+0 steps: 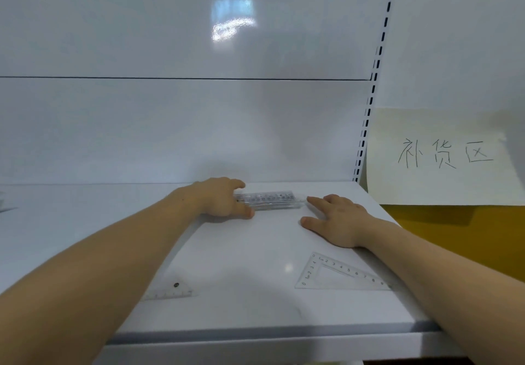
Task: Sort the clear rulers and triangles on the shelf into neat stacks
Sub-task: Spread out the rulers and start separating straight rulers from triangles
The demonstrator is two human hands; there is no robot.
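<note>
Sizing up the rulers (267, 200) stacked at the back of the shelf (255, 251): thin clear plastic, so I'd guess light, stiff and slippery, best taken by the ends. The left hand (221, 197) curls round the left end, and the right hand (338, 219) lies flat, fingers straight, one tip touching the right end. Count: one stack, at least two rulers (can't tell exactly), plus a left triangle (173, 290) and a right triangle (341, 268) loose near the front.

Glossy white shelf (255, 302) and back panel (170, 126); clear smooth plastic rulers (270, 200) and triangles (338, 273); matt paper sign (443, 183).
</note>
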